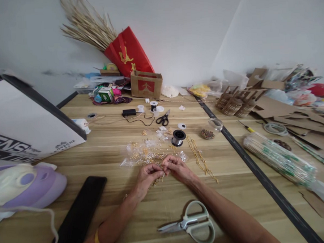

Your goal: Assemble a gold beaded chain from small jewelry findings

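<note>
My left hand (148, 176) and my right hand (175, 166) meet over the wooden table, fingers pinched together at the tips. What they hold between them is too small to make out. Loose gold and silver beads and small findings (152, 157) lie just behind and beneath the fingers, some in clear plastic bags (131, 151). A black spool of silver wire (178, 138) stands beyond my right hand. To its right lies a gold chain (199, 156). White-handled scissors (193, 223) rest between my forearms, blades pointing left.
A black phone (81, 212) and a purple-and-white appliance (32, 184) lie at left, near a white box (28, 121). Farther back are black scissors (164, 118) and a paper bag (146, 85). A bowl of beads (207, 134) and bagged sticks (279, 159) lie right.
</note>
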### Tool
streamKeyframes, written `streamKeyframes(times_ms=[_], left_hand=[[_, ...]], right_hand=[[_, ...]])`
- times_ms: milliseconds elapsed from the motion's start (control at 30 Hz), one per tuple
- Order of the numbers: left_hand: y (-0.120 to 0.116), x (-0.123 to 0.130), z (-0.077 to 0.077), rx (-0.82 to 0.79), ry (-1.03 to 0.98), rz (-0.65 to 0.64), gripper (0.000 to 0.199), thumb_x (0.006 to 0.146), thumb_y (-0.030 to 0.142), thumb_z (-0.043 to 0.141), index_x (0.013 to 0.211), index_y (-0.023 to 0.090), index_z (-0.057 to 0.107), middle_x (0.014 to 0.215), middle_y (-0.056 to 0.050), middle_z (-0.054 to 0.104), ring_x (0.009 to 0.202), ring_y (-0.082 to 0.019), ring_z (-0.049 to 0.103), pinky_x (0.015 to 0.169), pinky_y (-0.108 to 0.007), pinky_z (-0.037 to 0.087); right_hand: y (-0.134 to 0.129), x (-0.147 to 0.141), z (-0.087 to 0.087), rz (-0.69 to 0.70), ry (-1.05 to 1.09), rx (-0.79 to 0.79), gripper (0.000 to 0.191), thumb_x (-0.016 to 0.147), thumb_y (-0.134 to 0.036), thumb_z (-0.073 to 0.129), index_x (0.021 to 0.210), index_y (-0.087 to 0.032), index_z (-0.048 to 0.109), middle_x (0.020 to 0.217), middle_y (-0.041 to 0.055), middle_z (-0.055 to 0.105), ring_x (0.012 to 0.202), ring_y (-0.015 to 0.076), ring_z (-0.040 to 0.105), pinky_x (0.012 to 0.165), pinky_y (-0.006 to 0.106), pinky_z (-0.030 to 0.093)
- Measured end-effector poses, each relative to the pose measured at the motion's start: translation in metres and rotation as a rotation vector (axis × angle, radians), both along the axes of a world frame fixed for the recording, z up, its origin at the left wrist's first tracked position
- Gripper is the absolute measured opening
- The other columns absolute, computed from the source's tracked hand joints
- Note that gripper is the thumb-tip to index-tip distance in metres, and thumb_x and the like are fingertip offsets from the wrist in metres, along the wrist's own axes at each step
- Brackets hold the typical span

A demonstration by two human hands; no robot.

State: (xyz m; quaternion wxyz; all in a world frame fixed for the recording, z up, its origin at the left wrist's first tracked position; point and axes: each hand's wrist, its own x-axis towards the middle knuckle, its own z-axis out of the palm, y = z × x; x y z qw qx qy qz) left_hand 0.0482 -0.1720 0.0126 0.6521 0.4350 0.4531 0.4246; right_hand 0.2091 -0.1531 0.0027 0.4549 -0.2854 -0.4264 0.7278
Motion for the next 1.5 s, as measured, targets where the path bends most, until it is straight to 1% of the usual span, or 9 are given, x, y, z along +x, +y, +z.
streamKeyframes(times_ms=[200, 500, 733, 900, 1033, 1100, 1267, 1367, 1500], left_hand=[[0.001, 0.000, 0.002, 0.000, -0.031, 0.009, 0.013, 0.055, 0.020, 0.076, 0.058, 0.015, 0.065, 0.058, 0.001, 0.067, 0.056, -0.011, 0.055, 0.057, -0.022, 0.041], [0.002, -0.001, 0.000, 0.024, -0.056, -0.020, 0.012, 0.055, 0.020, 0.076, 0.057, 0.015, 0.065, 0.060, 0.000, 0.068, 0.058, -0.012, 0.056, 0.060, -0.023, 0.041], [0.002, 0.000, -0.001, 0.025, -0.054, -0.047, 0.013, 0.055, 0.019, 0.076, 0.057, 0.015, 0.064, 0.063, -0.002, 0.068, 0.063, -0.013, 0.058, 0.063, -0.024, 0.041], [0.004, -0.001, -0.003, 0.015, -0.067, -0.022, 0.012, 0.054, 0.019, 0.076, 0.056, 0.016, 0.064, 0.063, 0.000, 0.066, 0.060, -0.011, 0.055, 0.060, -0.022, 0.040], [0.006, -0.003, -0.009, -0.007, -0.076, 0.041, 0.013, 0.054, 0.019, 0.078, 0.057, 0.016, 0.066, 0.061, 0.001, 0.065, 0.060, -0.011, 0.055, 0.061, -0.022, 0.041], [0.006, -0.003, -0.010, -0.023, -0.088, 0.068, 0.014, 0.053, 0.019, 0.078, 0.057, 0.016, 0.066, 0.060, 0.001, 0.065, 0.060, -0.011, 0.055, 0.062, -0.023, 0.041], [0.007, 0.000, -0.008, -0.021, -0.090, 0.113, 0.015, 0.051, 0.020, 0.079, 0.056, 0.016, 0.065, 0.059, 0.001, 0.065, 0.059, -0.011, 0.056, 0.063, -0.024, 0.043], [0.007, 0.000, -0.006, -0.016, -0.073, 0.110, 0.016, 0.052, 0.022, 0.079, 0.057, 0.017, 0.065, 0.058, 0.001, 0.064, 0.059, -0.012, 0.057, 0.063, -0.025, 0.044], [0.007, 0.000, -0.009, 0.013, -0.058, 0.118, 0.015, 0.054, 0.022, 0.079, 0.059, 0.016, 0.065, 0.059, 0.001, 0.065, 0.060, -0.013, 0.058, 0.064, -0.025, 0.045]], right_hand=[[0.000, -0.001, 0.000, -0.001, -0.004, 0.014, 0.023, 0.073, -0.036, 0.075, 0.076, -0.015, 0.065, 0.063, -0.0011, 0.062, 0.051, 0.0085, 0.052, 0.050, 0.021, 0.043], [0.000, -0.002, 0.000, -0.003, 0.000, -0.001, 0.020, 0.073, -0.033, 0.075, 0.077, -0.015, 0.067, 0.063, -0.0008, 0.063, 0.050, 0.0080, 0.053, 0.049, 0.020, 0.043], [0.001, 0.000, -0.002, 0.000, -0.022, -0.020, 0.022, 0.072, -0.032, 0.076, 0.087, -0.018, 0.069, 0.066, -0.0005, 0.066, 0.050, 0.0084, 0.056, 0.048, 0.021, 0.044], [0.003, 0.001, -0.005, -0.021, 0.000, -0.034, 0.022, 0.071, -0.029, 0.077, 0.088, -0.017, 0.069, 0.070, 0.0009, 0.068, 0.057, 0.0098, 0.060, 0.052, 0.020, 0.045], [0.005, 0.004, -0.006, -0.040, 0.040, -0.051, 0.027, 0.070, -0.025, 0.077, 0.094, -0.017, 0.068, 0.083, 0.0037, 0.069, 0.070, 0.0124, 0.064, 0.057, 0.021, 0.048], [0.005, 0.005, -0.006, -0.040, 0.035, -0.068, 0.029, 0.070, -0.024, 0.077, 0.095, -0.016, 0.068, 0.087, 0.0047, 0.069, 0.072, 0.0127, 0.064, 0.058, 0.021, 0.048], [0.004, 0.005, -0.006, -0.010, -0.083, -0.031, 0.021, 0.070, -0.026, 0.076, 0.087, -0.015, 0.069, 0.067, 0.0004, 0.066, 0.058, 0.0093, 0.059, 0.055, 0.020, 0.046], [0.003, 0.005, -0.007, 0.013, -0.149, 0.012, 0.019, 0.071, -0.028, 0.076, 0.085, -0.015, 0.070, 0.065, -0.0004, 0.066, 0.056, 0.0088, 0.058, 0.056, 0.021, 0.046], [0.005, 0.004, -0.011, 0.013, -0.151, 0.013, 0.019, 0.071, -0.030, 0.076, 0.084, -0.016, 0.070, 0.064, -0.0007, 0.067, 0.056, 0.0091, 0.058, 0.057, 0.022, 0.046]])
